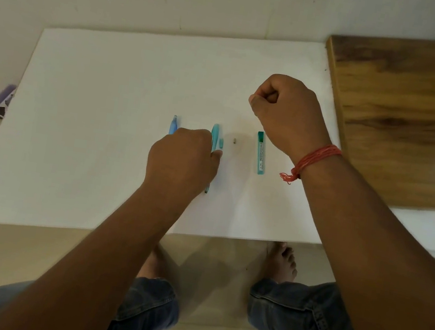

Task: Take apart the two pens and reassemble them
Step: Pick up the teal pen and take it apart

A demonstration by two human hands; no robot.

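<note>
A teal pen lies lengthwise on the white board. My left hand covers its middle with curled fingers and grips it; the pen's tip shows below the hand. A blue pen lies just to the left, mostly hidden by that hand. A small teal pen piece and a tiny dark part rest to the right of the teal pen. My right hand hovers further right as a closed fist with nothing visible in it.
A teal transparent lead case lies below my right wrist, which wears a red thread. A wooden tabletop borders the board on the right. A purple object sits at the board's left edge.
</note>
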